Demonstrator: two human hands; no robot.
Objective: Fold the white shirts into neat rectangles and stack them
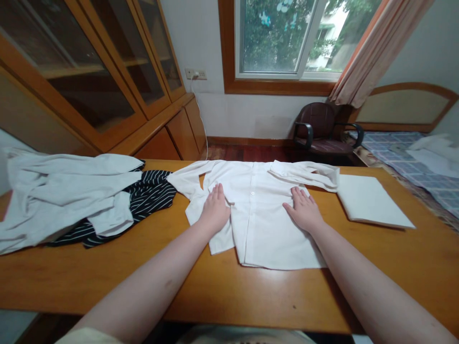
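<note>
White shirt (272, 234) lies buttons-up mid-way along one wooden table (143, 272), beneath two palms; left hand (215, 211) and right hand (304, 210) rest flat, grasping nothing, seemingly to steady and smooth the cloth. One white pad (375, 198) sits right; at left, white clothing (68, 191), its pieces uncountable, covers black striped fabric (152, 191), apparently set aside for working room. One chair (317, 122) stands beyond.

1 view | head-worn | facing forward, down | table (265, 298) near | window (276, 43) well beyond
</note>
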